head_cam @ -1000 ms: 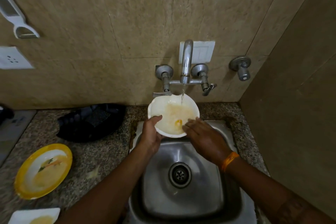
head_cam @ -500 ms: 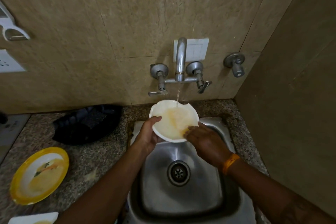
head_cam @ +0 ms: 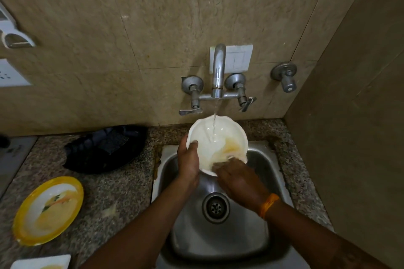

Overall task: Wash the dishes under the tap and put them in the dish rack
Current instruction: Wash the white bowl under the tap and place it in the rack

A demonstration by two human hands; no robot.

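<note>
A white scalloped bowl (head_cam: 209, 137) with yellowish residue is held tilted over the steel sink (head_cam: 258, 233), under a thin stream from the tap (head_cam: 218, 67). My left hand (head_cam: 189, 161) grips its left rim, thumb inside. My right hand (head_cam: 238, 179) is at the bowl's lower right edge, its fingertips inside on the residue and blurred. A black dish rack (head_cam: 105, 148) sits on the counter to the left of the sink.
A dirty yellow-rimmed plate (head_cam: 47, 209) lies on the granite counter (head_cam: 122, 194) at the left, and a white square dish (head_cam: 41, 263) shows at the bottom left edge. A second valve (head_cam: 285, 76) sticks out of the wall on the right. A side wall closes the right.
The bowl's left half has been rinsed white, and the residue now sits at its lower right. My right hand's fingertips have shifted along the inside toward the lower rim.
</note>
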